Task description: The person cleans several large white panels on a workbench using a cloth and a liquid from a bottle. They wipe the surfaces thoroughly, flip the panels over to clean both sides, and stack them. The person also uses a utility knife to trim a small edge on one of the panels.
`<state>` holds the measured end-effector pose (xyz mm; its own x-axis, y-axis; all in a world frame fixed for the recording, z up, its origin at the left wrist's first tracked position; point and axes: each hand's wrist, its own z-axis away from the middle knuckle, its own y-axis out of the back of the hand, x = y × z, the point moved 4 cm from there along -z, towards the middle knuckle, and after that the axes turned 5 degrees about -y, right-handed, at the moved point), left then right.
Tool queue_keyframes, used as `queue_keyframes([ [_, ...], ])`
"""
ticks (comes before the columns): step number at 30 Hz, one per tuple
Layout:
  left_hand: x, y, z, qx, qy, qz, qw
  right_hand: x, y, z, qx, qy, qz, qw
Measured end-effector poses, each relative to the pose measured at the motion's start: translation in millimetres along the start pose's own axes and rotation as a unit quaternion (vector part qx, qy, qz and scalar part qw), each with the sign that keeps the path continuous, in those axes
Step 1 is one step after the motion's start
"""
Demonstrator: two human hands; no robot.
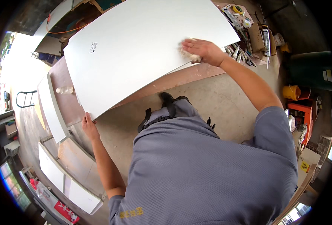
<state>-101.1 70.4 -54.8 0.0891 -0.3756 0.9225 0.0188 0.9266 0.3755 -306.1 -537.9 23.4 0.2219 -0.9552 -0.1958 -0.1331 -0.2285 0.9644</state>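
A large white panel [136, 45] lies across the workbench [151, 90], overhanging its near edge. My left hand [89, 125] grips the panel's near left corner, fingers closed round the edge. Toward the right end, my right hand [203, 50] presses a crumpled, cream-coloured cloth [188, 52] against the panel's top face; the cloth is partly hidden under the fingers and slightly blurred. A small printed label [93, 47] is stuck on the panel's left part. Left of the panel, a clear glass jar [65, 90] lies on its side on the bench.
Sealant tubes [266, 41], markers and a yellow tape roll [238, 9] crowd the bench's right end. White boards [51, 107] stand at the left, with more boards [81, 195] lower down. A yellow bucket [291, 92] sits by an orange cabinet [301, 116] on the right. An orange hose [66, 32] runs behind.
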Motion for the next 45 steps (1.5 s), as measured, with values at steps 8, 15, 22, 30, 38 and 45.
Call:
queue_keyframes([
  [8, -8.3, -17.0, 0.9, -0.027, 0.066, 0.245, 0.967, 289.8, 54.5, 154.7, 0.136, -0.445, -0.109, 0.878],
  [15, 0.3, 18.0, 26.5, -0.263, 0.220, 0.120, 0.932, 392.3, -40.3, 139.4, 0.129, -0.618, -0.150, 0.761],
  [22, -16.9, 45.4, 105.0, -0.148, 0.270, 0.221, 0.925, 278.2, -8.6, 139.6, -0.004, -0.639, -0.455, 0.620],
  [30, -57.6, 63.9, 146.9, -0.015, 0.131, 0.529, 0.839, 191.7, 29.2, 134.0, 0.140, -0.620, -0.374, 0.676],
  [38, -108.3, 167.4, 176.7, 0.167, 0.002, 0.705, 0.689, -94.6, 10.6, -71.0, 0.220, -0.412, -0.356, 0.809],
  [45, -156.4, 400.8, 259.3, 0.359, -0.020, 0.732, 0.579, -289.0, 0.0, -199.2, 0.214, -0.270, -0.383, 0.857],
])
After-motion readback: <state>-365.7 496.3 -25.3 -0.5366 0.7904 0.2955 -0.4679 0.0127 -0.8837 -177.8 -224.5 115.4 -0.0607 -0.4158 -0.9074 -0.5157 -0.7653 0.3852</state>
